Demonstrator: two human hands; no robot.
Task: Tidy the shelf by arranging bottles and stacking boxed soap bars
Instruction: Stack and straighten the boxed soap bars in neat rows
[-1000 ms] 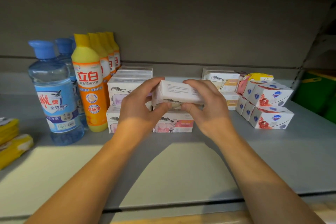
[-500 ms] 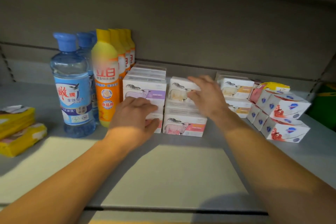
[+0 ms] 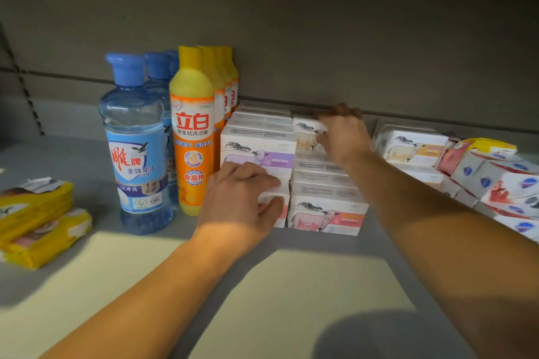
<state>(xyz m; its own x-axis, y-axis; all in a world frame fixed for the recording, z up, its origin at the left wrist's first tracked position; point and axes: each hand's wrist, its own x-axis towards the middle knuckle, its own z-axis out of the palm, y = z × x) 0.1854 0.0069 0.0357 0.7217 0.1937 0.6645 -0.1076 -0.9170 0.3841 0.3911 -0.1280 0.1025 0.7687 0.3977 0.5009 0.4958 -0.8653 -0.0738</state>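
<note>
White cardboard soap box with a tan sheep drawing (image 3: 306,134) sits on the second tier of the middle stack, deep on the grey metal shelf (image 3: 291,285), its long axis running left to right. The right hand (image 3: 344,137) is on it, fingers curled over its right end and top, gripping it. This hand is the farther forward of the two. The left hand (image 3: 242,198) is nearer the person, thumb and fingers pinching the low white box with a pink band (image 3: 278,210) at the front of the left stack, below a white box with a purple band (image 3: 259,151). To the left, touching that stack, stands an orange dish-soap bottle (image 3: 192,137), then a clear blue-capped bottle (image 3: 135,148). To the right, a small gap separates the middle stack from more white sheep boxes (image 3: 408,146). The shelf front is open, leaving room to pull back.
</note>
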